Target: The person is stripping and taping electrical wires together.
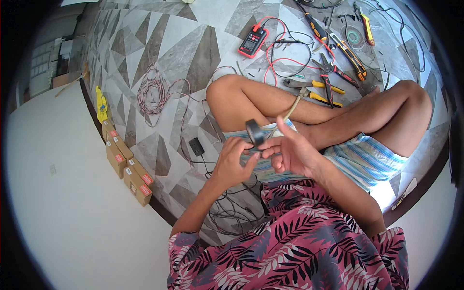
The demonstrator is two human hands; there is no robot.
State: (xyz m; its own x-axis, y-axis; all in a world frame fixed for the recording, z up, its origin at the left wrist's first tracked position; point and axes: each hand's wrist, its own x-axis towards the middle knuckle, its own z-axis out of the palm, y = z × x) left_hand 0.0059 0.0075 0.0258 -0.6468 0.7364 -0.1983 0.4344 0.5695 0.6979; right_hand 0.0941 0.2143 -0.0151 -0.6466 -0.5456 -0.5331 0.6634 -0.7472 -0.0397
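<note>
A roll of black tape (pixel 255 133) is upright between my two hands, above my lap. My left hand (pixel 232 162) is closed, its fingertips at the lower edge of the roll. My right hand (pixel 296 153) has its thumb stretched up and apart, the other fingers half bent; its index fingertip is beside the roll, and whether it presses on it is unclear. A beige cable (pixel 292 107) runs from by the yellow-handled pliers (pixel 323 98) over my shin and down behind my right thumb. Its lower end is hidden near the fingers.
Ahead on the tiled floor lie a red multimeter (pixel 253 41) with leads, wire strippers (pixel 327 69), a utility knife (pixel 355 63) and a screwdriver (pixel 315 26). To the left are a coiled wire (pixel 153 92), a black adapter (pixel 196 146) and several small cardboard boxes (pixel 116 158).
</note>
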